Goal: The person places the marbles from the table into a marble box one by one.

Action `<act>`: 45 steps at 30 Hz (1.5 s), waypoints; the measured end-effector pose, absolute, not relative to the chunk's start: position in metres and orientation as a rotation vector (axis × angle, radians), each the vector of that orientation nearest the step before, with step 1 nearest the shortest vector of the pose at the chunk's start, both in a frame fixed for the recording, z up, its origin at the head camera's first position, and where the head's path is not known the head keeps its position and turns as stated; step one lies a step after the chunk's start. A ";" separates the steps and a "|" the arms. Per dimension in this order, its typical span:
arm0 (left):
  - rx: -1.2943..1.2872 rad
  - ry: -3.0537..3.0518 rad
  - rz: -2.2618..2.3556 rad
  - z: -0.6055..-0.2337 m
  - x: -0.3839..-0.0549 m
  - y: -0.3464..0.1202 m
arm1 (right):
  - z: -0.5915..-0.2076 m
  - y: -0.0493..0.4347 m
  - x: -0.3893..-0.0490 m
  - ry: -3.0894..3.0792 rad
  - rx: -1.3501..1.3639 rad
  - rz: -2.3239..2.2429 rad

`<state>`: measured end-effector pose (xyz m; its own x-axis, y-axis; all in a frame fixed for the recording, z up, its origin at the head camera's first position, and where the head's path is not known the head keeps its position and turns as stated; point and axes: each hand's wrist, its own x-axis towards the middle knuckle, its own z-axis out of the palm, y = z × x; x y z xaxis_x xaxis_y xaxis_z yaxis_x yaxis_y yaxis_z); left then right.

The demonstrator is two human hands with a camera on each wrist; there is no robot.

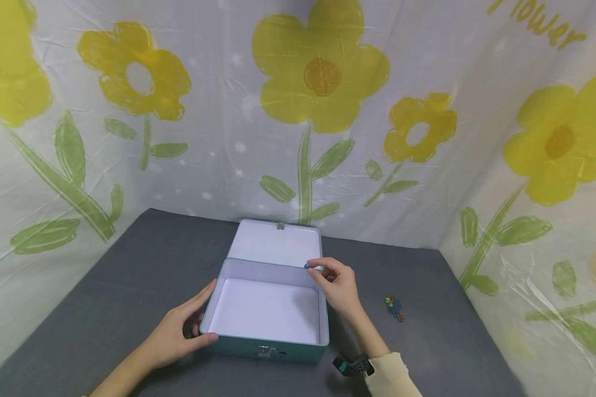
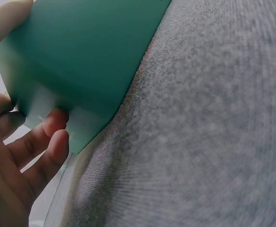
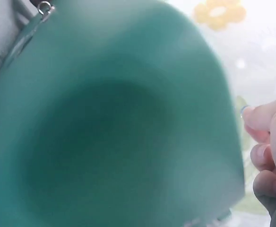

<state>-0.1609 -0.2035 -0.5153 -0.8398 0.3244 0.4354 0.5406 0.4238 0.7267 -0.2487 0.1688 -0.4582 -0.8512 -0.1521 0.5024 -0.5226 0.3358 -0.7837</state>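
A green metal box (image 1: 243,346) with a white inside stands on the table, its hinged lid (image 1: 273,242) folded back behind it. My left hand (image 1: 176,331) holds the box's front left corner, thumb at the front rim and fingers along the left side. In the left wrist view, fingertips (image 2: 57,120) touch the green wall. Above the box's back right corner, my right hand (image 1: 341,286) pinches a small blue piece (image 1: 307,266) between thumb and index finger. The right wrist view shows only a sliver of this blue piece (image 3: 245,111) at the fingertips; its shape is mostly hidden.
A little heap of small coloured ring-like pieces (image 1: 394,309), blue, green, yellow and orange, lies to the right of the box. Dark grey cloth (image 1: 144,275) covers the table. A curtain (image 1: 218,138) with painted yellow flowers hangs behind and at both sides.
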 end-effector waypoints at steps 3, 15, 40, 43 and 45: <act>-0.757 -2.449 -1.374 -0.515 -0.161 -0.204 | -0.457 0.160 -0.249 -2.284 0.629 1.517; -0.747 -2.444 -1.356 -0.513 -0.160 -0.202 | -0.446 0.129 -0.248 -2.382 0.696 1.440; -0.781 -2.439 -1.367 -0.517 -0.162 -0.203 | -0.454 0.105 -0.250 -2.613 0.870 1.231; -0.776 -2.439 -1.366 -0.517 -0.162 -0.204 | -0.456 0.103 -0.252 -2.656 0.934 1.158; -0.773 -2.441 -1.365 -0.517 -0.163 -0.204 | -0.457 0.103 -0.253 -2.691 0.954 1.116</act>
<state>-0.1629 -0.2035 -0.5172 -0.8315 0.3300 0.4468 0.5535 0.4242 0.7167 -0.2531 0.1025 -0.4574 -0.8037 -0.5180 0.2929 -0.5733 0.5418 -0.6146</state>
